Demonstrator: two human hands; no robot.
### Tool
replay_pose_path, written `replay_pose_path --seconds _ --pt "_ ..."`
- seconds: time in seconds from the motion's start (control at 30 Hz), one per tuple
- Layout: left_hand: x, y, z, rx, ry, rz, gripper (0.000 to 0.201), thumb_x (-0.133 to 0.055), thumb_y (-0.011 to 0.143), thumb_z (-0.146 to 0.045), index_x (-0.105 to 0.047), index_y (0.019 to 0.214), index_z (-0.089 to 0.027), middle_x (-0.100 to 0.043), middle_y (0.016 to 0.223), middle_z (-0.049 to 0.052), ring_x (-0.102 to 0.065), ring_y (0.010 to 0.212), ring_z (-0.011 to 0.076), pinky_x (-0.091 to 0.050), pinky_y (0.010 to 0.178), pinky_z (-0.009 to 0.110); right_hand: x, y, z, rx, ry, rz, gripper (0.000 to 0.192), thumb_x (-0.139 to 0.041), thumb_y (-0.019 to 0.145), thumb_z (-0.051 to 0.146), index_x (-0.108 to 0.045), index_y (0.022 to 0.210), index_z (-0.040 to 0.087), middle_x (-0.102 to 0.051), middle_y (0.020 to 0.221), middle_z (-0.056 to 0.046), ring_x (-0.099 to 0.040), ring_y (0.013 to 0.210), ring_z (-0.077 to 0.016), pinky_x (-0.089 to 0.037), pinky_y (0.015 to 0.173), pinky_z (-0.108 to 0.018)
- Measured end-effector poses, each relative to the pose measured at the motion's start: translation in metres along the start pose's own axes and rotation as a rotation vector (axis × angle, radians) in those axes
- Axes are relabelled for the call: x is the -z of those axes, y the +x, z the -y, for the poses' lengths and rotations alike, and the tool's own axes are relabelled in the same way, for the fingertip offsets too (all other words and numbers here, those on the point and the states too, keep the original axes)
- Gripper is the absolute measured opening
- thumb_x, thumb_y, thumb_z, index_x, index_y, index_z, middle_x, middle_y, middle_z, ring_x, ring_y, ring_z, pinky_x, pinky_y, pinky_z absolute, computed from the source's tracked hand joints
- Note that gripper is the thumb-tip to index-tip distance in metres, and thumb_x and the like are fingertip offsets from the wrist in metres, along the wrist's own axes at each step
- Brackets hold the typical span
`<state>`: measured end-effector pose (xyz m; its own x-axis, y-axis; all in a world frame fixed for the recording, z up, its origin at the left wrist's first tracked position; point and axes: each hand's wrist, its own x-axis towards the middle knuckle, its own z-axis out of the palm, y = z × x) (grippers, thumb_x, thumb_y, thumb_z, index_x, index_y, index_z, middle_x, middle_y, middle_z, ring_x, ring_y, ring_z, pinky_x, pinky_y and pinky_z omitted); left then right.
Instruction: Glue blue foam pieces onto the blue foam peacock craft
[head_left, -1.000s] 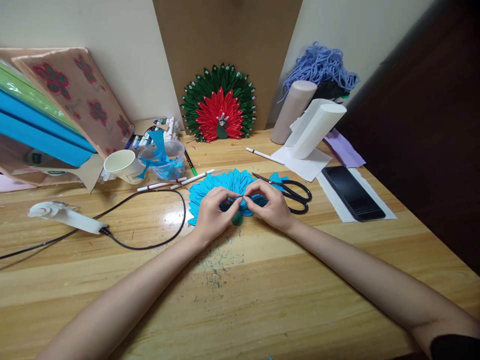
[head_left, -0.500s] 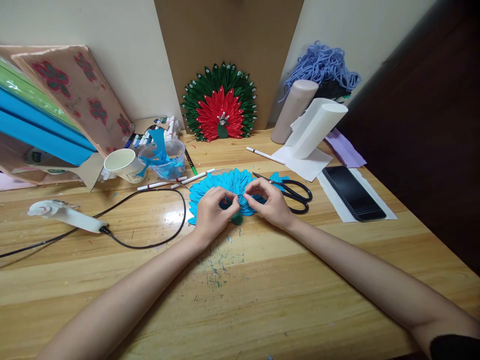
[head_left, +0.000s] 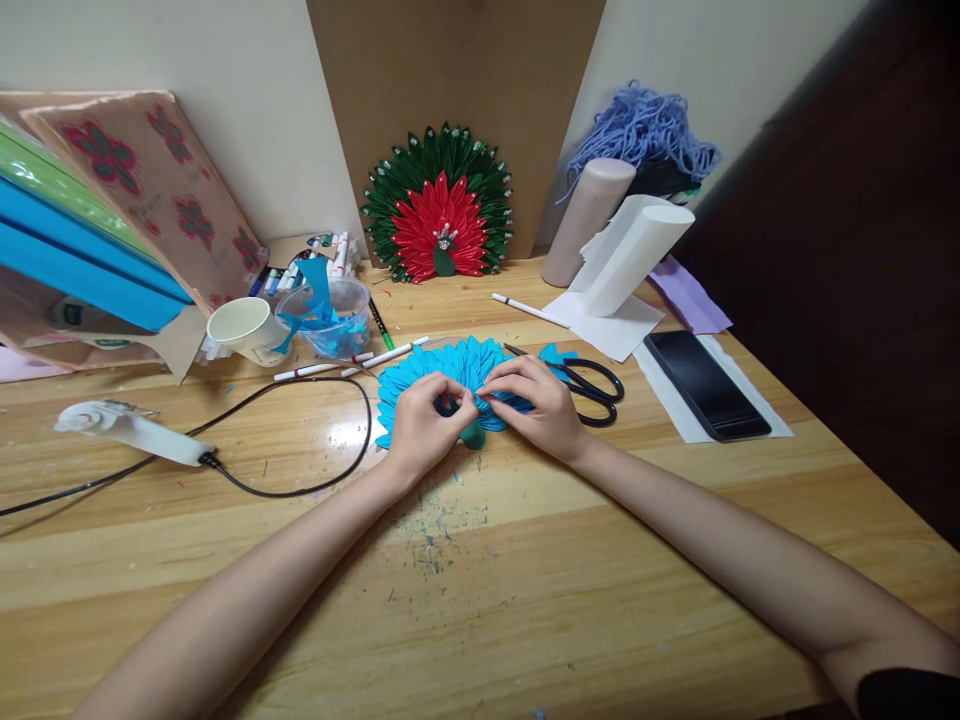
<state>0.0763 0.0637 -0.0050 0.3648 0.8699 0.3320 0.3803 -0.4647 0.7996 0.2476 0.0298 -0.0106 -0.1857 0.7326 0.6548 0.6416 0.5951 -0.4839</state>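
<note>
A blue fan of folded petals [head_left: 439, 368] lies flat on the wooden table [head_left: 480, 580], with a small dark green piece [head_left: 472, 436] at its near edge. My left hand [head_left: 421, 425] and my right hand [head_left: 534, 400] rest on the fan's middle. Their fingertips meet and pinch a small part of the fan; what is between them is too small to make out. Black scissors [head_left: 592, 385] lie just right of my right hand.
A finished red and green fan [head_left: 439, 215] leans on brown board at the back. A glue gun [head_left: 131, 432] with a black cable lies left. A cup [head_left: 244, 330], a plastic tub [head_left: 330, 318], pens, foam rolls [head_left: 626, 255], yarn and a phone [head_left: 705, 385] surround the spot.
My fingertips have shifted slightly down onto the fan's middle, and my right hand has flattened over the petals. Everything else stays where it was.
</note>
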Motion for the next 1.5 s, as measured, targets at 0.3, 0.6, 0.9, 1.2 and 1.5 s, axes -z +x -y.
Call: replay_pose_path --seconds 0.3,0.6,0.9,1.2,1.5 --pt "0.0017 -0.0002 -0.0039 0.009 -0.03 0.066 0.009 -0.056 0.078 -0.023 -0.06 0.084 -0.018 -0.062 0.075 0.002 -0.053 0.065 0.0123 -0.042 0.061 0.025 -0.0004 0.0012 0.0016 -0.034 0.003 -0.027 0.007 -0.059 0.081 0.018 -0.062 0.086 0.022 -0.062 0.083 -0.004 -0.058 0.083 -0.019 -0.045 0.078 -0.037" --pt "0.001 -0.0007 -0.0012 -0.065 -0.02 0.1 0.009 -0.054 0.08 -0.02 -0.06 0.073 -0.017 -0.06 0.069 0.001 -0.053 0.064 0.0125 -0.041 0.061 0.026 -0.0011 0.0031 0.0032 -0.044 0.031 -0.003 0.004 -0.058 0.081 0.017 -0.059 0.082 0.021 -0.061 0.081 -0.003 -0.058 0.08 -0.017 -0.047 0.074 -0.034" --pt "0.0021 -0.0006 -0.0023 0.035 -0.129 0.146 0.012 -0.055 0.079 -0.022 -0.063 0.073 -0.015 -0.061 0.067 0.001 -0.053 0.062 0.0115 -0.041 0.058 0.024 -0.0002 -0.0023 0.0045 0.149 -0.167 -0.007 0.007 -0.057 0.08 0.013 -0.059 0.084 0.019 -0.064 0.08 -0.006 -0.059 0.077 -0.0177 -0.051 0.07 -0.033" --pt "0.0031 0.0005 -0.0019 0.067 -0.179 0.148 0.017 -0.056 0.08 -0.026 -0.063 0.07 -0.015 -0.062 0.067 0.002 -0.052 0.061 0.0109 -0.041 0.058 0.024 0.0007 -0.0033 0.0072 0.231 -0.294 0.022 0.008 -0.056 0.081 0.013 -0.057 0.084 0.02 -0.063 0.082 -0.006 -0.058 0.076 -0.0184 -0.05 0.067 -0.032" --pt "0.0023 -0.0024 -0.0009 -0.104 -0.077 0.076 0.014 -0.056 0.082 -0.024 -0.064 0.075 -0.016 -0.061 0.067 0.002 -0.051 0.06 0.0106 -0.04 0.058 0.024 -0.0022 -0.0003 0.0046 -0.047 -0.003 0.01 0.006 -0.055 0.081 0.017 -0.051 0.083 0.021 -0.058 0.079 -0.004 -0.056 0.077 -0.0181 -0.048 0.071 -0.033"
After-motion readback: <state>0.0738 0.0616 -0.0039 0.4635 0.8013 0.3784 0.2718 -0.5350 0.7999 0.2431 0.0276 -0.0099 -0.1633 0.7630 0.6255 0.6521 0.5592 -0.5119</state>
